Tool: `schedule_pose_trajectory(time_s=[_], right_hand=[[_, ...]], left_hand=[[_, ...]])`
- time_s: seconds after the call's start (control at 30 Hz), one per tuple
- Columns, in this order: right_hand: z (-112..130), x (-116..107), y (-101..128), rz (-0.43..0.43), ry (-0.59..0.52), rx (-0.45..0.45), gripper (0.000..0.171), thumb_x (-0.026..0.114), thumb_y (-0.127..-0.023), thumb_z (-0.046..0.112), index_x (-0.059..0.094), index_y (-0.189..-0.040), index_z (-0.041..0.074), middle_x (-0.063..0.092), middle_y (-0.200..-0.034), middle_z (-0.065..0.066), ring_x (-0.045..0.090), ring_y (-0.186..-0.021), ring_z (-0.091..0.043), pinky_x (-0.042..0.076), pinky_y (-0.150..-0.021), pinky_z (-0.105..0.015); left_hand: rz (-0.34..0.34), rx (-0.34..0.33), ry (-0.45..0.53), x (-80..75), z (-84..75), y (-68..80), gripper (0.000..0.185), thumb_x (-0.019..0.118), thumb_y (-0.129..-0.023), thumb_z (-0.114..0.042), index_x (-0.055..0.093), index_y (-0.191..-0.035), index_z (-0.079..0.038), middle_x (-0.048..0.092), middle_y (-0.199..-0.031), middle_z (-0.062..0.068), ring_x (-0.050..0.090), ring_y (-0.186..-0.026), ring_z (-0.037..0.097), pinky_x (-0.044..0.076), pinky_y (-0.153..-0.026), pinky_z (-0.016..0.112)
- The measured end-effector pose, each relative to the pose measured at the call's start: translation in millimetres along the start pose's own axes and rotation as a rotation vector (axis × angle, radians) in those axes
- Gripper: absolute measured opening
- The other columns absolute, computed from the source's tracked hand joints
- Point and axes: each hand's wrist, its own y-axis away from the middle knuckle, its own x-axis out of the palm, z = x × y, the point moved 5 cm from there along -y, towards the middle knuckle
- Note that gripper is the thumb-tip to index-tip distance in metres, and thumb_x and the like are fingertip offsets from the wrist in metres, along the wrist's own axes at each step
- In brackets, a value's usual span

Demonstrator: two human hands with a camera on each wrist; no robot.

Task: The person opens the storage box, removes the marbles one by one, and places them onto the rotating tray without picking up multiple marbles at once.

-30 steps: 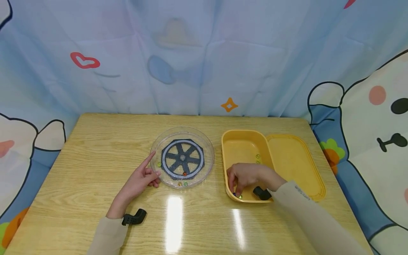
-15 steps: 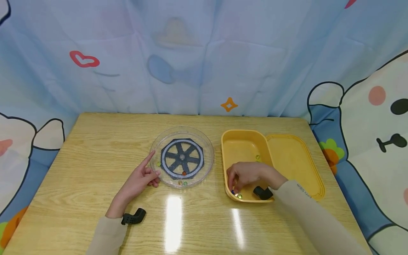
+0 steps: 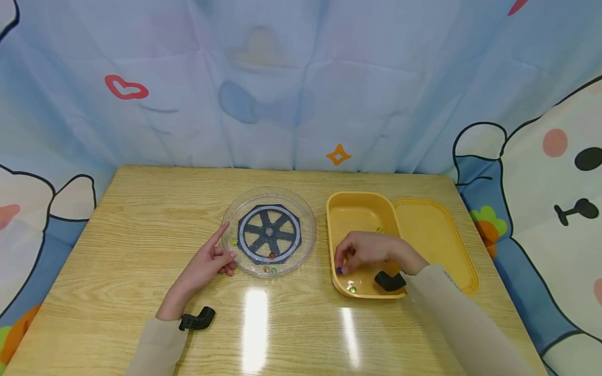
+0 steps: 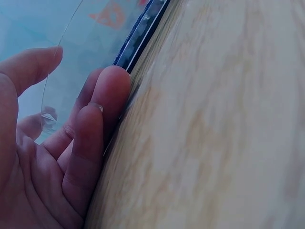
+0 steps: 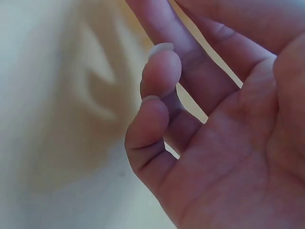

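Note:
My left hand (image 3: 209, 262) lies at the left rim of a round clear dish (image 3: 308, 237), its index finger stretched along the rim and the thumb touching lower down. In the left wrist view the other fingers bend loosely beside the dish's edge. Under or in the dish shows a dark, wheel-like spoked shape (image 3: 269, 233). Several small glass marbles lie there, among them an orange-red marble (image 3: 272, 256) and a green marble (image 3: 274, 270). Inside a yellow box (image 3: 359, 201), my right hand (image 3: 369, 248) pinches a blue marble (image 3: 339, 270) between thumb and fingertips.
A yellow-green marble (image 3: 353, 289) sits in the box's near corner, a yellow marble (image 3: 379, 230) farther back. The flat yellow lid (image 3: 430, 235) lies right of the box. Behind the wooden table (image 3: 178, 209) hangs a printed curtain (image 3: 263, 104).
My right hand has lifted slightly and moved back from the box's near corner, bringing the blue marble along. The yellow-green marble stays behind in that corner. My left hand keeps its place.

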Motion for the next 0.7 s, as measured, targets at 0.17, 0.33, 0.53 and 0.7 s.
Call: schedule_pose_trajectory(time_s=[0.17,0.33,0.53,0.7], right_hand=[[9,-11,7,-0.077,0.01,-0.022,0.006,0.076,-0.09,0.017,0.077,-0.095,0.015,0.071,-0.089,0.003,0.057,-0.075,-0.017,0.048,-0.068,-0.026],[15,-21,13,-0.143,-0.024,-0.047,0.009,0.074,-0.091,0.014,0.076,-0.1,0.013,0.07,-0.089,-0.002,0.055,-0.077,-0.023,0.048,-0.068,-0.027],[22,-29,14,-0.267,-0.03,-0.051,0.009,0.071,-0.094,0.015,0.074,-0.101,0.012,0.069,-0.089,-0.007,0.055,-0.078,-0.025,0.048,-0.066,-0.027],[29,-33,10,-0.447,0.004,-0.018,0.009,0.072,-0.094,0.015,0.075,-0.102,0.015,0.07,-0.096,0.0,0.055,-0.079,-0.023,0.046,-0.065,-0.028]], left_hand=[[0.002,-0.004,0.003,0.6,0.4,-0.1,0.079,0.062,-0.1,-0.014,0.013,-0.162,-0.025,0.066,-0.084,0.02,0.068,-0.072,0.025,0.059,-0.068,0.033],[0.001,-0.012,-0.001,0.4,1.1,0.2,0.08,0.063,-0.1,-0.015,0.013,-0.162,-0.025,0.066,-0.085,0.021,0.068,-0.072,0.026,0.059,-0.068,0.033],[-0.003,-0.016,-0.004,-0.1,1.6,0.3,0.08,0.063,-0.1,-0.016,0.013,-0.162,-0.026,0.066,-0.085,0.021,0.068,-0.072,0.026,0.059,-0.069,0.033],[-0.002,-0.008,0.001,0.5,-0.8,0.2,0.08,0.063,-0.1,-0.015,0.013,-0.162,-0.024,0.066,-0.085,0.022,0.068,-0.072,0.026,0.059,-0.068,0.033]])
